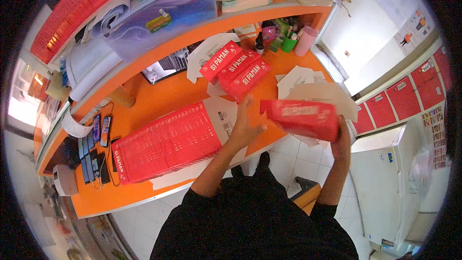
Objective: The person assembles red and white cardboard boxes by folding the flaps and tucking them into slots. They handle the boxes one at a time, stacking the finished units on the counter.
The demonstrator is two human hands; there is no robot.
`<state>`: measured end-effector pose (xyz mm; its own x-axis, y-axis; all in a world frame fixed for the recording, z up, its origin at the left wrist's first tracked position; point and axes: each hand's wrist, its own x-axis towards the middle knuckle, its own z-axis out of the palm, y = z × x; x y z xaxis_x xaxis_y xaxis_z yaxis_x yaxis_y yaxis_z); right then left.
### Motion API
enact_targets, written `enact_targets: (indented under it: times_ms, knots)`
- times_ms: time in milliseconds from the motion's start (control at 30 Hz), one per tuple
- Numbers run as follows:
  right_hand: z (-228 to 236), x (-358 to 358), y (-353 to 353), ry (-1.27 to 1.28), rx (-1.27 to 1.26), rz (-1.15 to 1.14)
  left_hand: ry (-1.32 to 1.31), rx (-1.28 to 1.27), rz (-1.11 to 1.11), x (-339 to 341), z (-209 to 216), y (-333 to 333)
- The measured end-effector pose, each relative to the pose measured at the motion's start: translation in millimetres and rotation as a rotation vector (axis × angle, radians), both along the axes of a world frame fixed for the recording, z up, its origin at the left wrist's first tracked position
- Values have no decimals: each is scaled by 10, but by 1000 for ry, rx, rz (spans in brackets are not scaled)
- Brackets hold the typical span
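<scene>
My right hand (342,139) grips the end of a red paper box (303,119), raised over the desk's right front edge and smeared by motion. Pale cardboard flaps (332,97) show right behind that box; I cannot tell whether they belong to it. My left hand (245,127) has its fingers spread and holds nothing, between the raised box and a long row of flat red cartons (166,139) packed tightly together. Beyond my left hand, several red boxes (240,70) lie grouped, with white flaps around them.
The orange desk (144,98) has a shelf (192,24) along its back, bearing a translucent bin (163,24). Phones (106,130) and cables lie at the left. A green cup (288,43) and a pink cup (306,41) stand back right. A white fridge (385,183) stands right.
</scene>
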<state>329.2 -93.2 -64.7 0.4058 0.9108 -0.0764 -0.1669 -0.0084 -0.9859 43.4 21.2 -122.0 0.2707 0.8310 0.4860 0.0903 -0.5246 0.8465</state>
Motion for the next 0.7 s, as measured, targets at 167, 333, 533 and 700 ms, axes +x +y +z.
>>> enact_targets:
  times_ms: [167, 333, 533, 700]
  knots:
    - [-814, 564, 11, 46, 106, 104, 274, -94, -359, 23, 366, -323]
    - [-394, -102, 374, -27, 178, 99, 671, -260, -529, -30, 623, -380]
    - [35, -632, 369, -548, 129, 513, 565, 5, -516, -16, 427, -437]
    - [28, -803, 323, 58, 303, 241, 296, -672, -711, -122, 373, -198]
